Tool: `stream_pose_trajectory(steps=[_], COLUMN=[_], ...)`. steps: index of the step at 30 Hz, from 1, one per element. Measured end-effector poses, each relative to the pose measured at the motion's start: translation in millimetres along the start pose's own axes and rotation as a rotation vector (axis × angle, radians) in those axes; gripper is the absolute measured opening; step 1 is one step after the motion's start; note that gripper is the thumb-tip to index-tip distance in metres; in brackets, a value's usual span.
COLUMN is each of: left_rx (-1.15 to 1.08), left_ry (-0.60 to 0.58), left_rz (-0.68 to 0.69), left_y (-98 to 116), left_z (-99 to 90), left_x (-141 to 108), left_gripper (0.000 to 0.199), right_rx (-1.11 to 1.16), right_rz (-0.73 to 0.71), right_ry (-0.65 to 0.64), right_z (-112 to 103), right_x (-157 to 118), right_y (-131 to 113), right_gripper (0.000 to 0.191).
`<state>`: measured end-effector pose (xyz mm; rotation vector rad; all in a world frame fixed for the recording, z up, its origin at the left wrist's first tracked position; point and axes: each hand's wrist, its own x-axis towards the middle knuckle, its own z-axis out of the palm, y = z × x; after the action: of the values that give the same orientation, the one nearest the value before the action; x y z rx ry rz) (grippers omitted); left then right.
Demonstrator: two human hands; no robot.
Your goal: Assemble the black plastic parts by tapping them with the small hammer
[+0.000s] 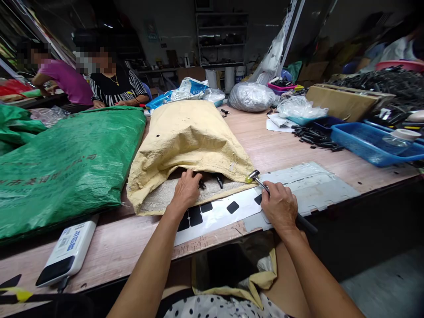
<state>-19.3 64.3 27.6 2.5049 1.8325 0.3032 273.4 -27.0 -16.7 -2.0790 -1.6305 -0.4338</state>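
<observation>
- if the yellow sack (pixel 195 128) is the middle of the dial, where is the left hand (pixel 187 190)?

- at six o'clock, by the sack's open mouth, with its fingers bent over a black piece (pixel 202 183).

- is it gripping that?

- i can't tell; the fingertips are partly hidden. another black rod (pixel 219 180) lies in the mouth, at the hand's three o'clock and apart from it.

- and the right hand (pixel 280 205)?

- at four o'clock, wrapped firmly round a small hammer (pixel 263 185). the metal shaft points between ten and eleven, and the dark handle sticks out towards four.

- what about the hammer's head?

- it sits at the sack's four o'clock corner, its yellow end overlapping the edge; whether they touch is unclear.

- what's near the hands?

- a white sheet (pixel 217 216) with rounded black squares (pixel 232 207) lies at the sack's five o'clock. a grey board (pixel 308 185) is at the right hand's two o'clock.

- and further round the sack?

- a green sack (pixel 76 163) at nine, a white device (pixel 71 247) with a cord between seven and eight, a blue tray (pixel 361 152) at three, and a person in striped sleeves (pixel 114 88) between ten and eleven.
</observation>
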Motion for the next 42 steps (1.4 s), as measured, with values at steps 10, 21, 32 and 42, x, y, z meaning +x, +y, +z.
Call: stream_pose_trajectory(steps=[10, 21, 32, 42], left_rx=[-0.366, -0.574, -0.65, -0.678], left_ry=[-0.03, 0.046, 0.062, 0.034], left_rz=[0.221, 0.145, 0.113, 0.109], left_y=[42.8, 34.4, 33.3, 30.8], left_z=[-2.4, 22.4, 25.3, 25.7], left_x=[-42.7, -61.8, -61.4, -59.1], left_gripper=[0.009, 0.011, 0.013, 0.006], right_rx=[-0.003, 0.044, 0.79, 0.753], right_rz=[-0.009, -0.001, -0.208, -0.332], right_ry=[0.014, -0.029, -0.136, -0.206], right_z=[0.9, 1.2, -49.2, -53.8], right_x=[-0.4, 2.4, -27.6, -52.7], right_y=[0.5, 5.1, -42.1, -68.6], right_gripper=[0.027, 0.026, 0.03, 0.041])
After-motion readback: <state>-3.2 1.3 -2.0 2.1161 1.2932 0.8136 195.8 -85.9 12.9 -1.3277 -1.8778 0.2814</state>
